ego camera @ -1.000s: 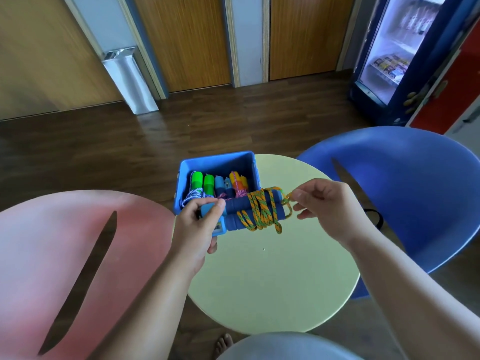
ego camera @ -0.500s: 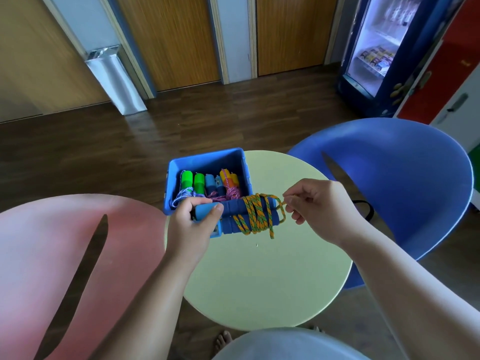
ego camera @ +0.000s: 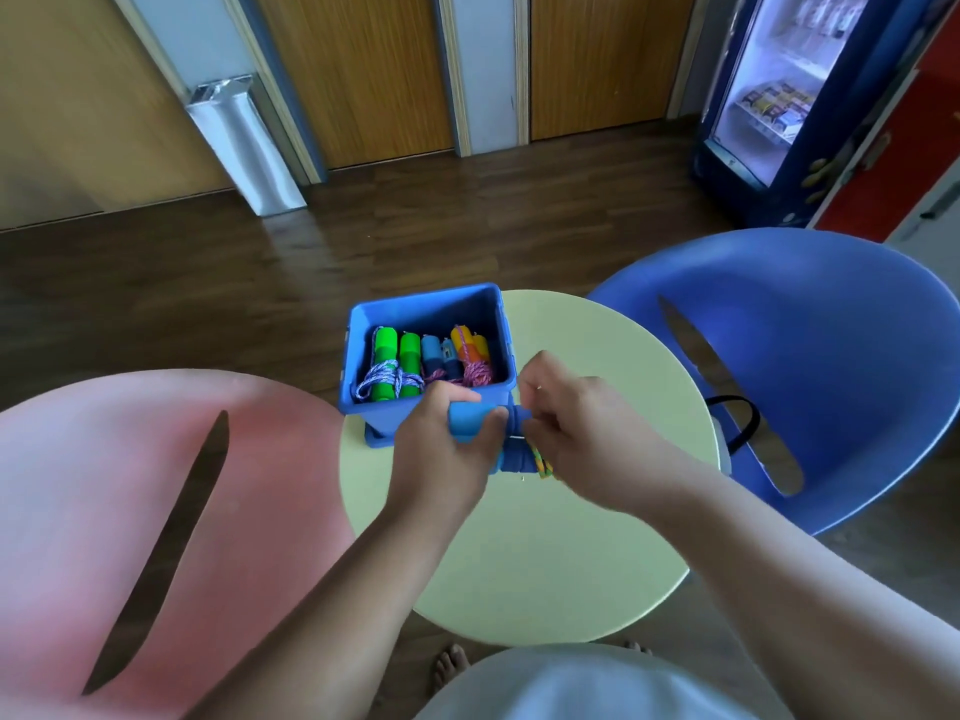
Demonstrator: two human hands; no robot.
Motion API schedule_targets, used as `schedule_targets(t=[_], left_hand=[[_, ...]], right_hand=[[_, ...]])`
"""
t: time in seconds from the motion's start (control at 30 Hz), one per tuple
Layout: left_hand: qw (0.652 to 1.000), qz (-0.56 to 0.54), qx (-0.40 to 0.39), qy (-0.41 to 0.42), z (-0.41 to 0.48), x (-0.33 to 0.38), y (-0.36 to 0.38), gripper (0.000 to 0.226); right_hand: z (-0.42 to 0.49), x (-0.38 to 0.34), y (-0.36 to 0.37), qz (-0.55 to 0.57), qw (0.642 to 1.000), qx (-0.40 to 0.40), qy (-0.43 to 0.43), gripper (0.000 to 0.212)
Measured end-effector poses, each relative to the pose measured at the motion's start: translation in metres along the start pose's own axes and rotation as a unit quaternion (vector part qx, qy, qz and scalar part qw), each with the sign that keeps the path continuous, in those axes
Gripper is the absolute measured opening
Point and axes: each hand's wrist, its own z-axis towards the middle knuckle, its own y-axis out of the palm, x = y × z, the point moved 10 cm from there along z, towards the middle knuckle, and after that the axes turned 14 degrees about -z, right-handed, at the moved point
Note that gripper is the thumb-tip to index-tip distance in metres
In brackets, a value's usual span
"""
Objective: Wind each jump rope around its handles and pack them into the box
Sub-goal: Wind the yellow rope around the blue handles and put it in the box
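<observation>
Half a second ago the right hand [ego camera: 584, 431] was pinching the cord's loose end out to the right. Now it has closed in on the bundle, its curled fingers covering nearly all the wound turns, and it almost touches the left hand [ego camera: 441, 452]. It is blurred. The left hand still grips the blue-handled jump rope [ego camera: 471, 421] round the left ends of its two matte, foam-like cylinders. Only a bit of the braided orange-and-green cord [ego camera: 543, 464] shows below the right hand.

The bundle is held above the tabletop [ego camera: 545, 558], just at the near side of the box [ego camera: 423, 302]. The box is a glossy blue plastic tub at the far left edge of the round, pale green tabletop. Inside lie a green-handled rope [ego camera: 387, 363] tied with purple-white cord, a blue-handled one [ego camera: 431, 353] and an orange-handled one [ego camera: 470, 348] with pink cord.

A smooth pink chair [ego camera: 104, 485] and a blue chair [ego camera: 841, 356] flank the tabletop. Packets in the fridge [ego camera: 779, 101] are too small to read.
</observation>
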Motion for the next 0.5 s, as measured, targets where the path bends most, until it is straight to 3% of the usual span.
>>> schedule_targets(t=[0.3,0.43,0.5], left_hand=[[0.991,-0.107,0.042,-0.071,0.016,-0.029,-0.017,0.014],[0.981,-0.161,0.042,-0.100,0.017,-0.037,-0.018,0.015],[0.977,-0.176,0.044,-0.111,0.017,-0.039,-0.019,0.015]], right_hand=[[0.017,0.017,0.004,0.078,0.993,-0.016,0.085,0.010],[0.011,0.047,-0.028,0.088,0.979,0.109,0.151,0.016],[0.008,0.066,-0.025,0.092,0.966,0.117,0.213,0.021]])
